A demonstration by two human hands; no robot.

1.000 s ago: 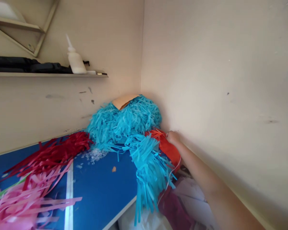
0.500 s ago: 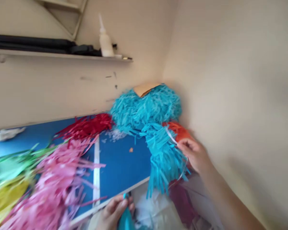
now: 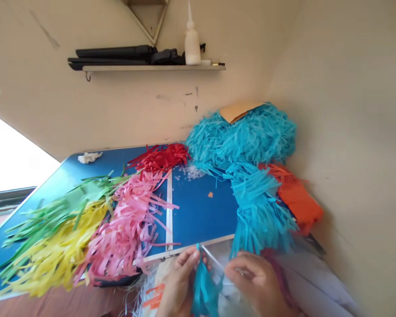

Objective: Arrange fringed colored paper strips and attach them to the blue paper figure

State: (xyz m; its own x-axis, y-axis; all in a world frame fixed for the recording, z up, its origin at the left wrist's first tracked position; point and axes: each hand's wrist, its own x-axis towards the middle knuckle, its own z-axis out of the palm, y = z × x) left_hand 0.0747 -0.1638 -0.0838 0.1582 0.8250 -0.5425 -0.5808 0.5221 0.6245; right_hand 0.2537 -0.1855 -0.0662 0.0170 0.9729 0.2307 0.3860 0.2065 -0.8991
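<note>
Both hands meet low in the view, just below the table's near edge. My left hand [image 3: 178,286] pinches a small teal fringed paper piece [image 3: 204,293] that hangs between the hands. My right hand [image 3: 255,281] is closed on a thin pale strand [image 3: 211,257] that runs from it up to the left fingertips. Right above the hands a big heap of teal paper fringe [image 3: 247,149] spills over the blue table [image 3: 201,211]. Orange paper [image 3: 295,198] lies beside the heap, against the right wall.
Red [image 3: 161,156], pink [image 3: 128,224], yellow [image 3: 53,255] and green [image 3: 66,204] fringe bundles cover the table's left half. A wall shelf [image 3: 152,67] carries a white squeeze bottle [image 3: 192,42] and black items. Brown card [image 3: 237,110] tops the teal heap. White material lies below on the right.
My right hand has come back from the orange paper by the wall, down to my left hand. The left hand has come into view with the teal piece. The view swung left.
</note>
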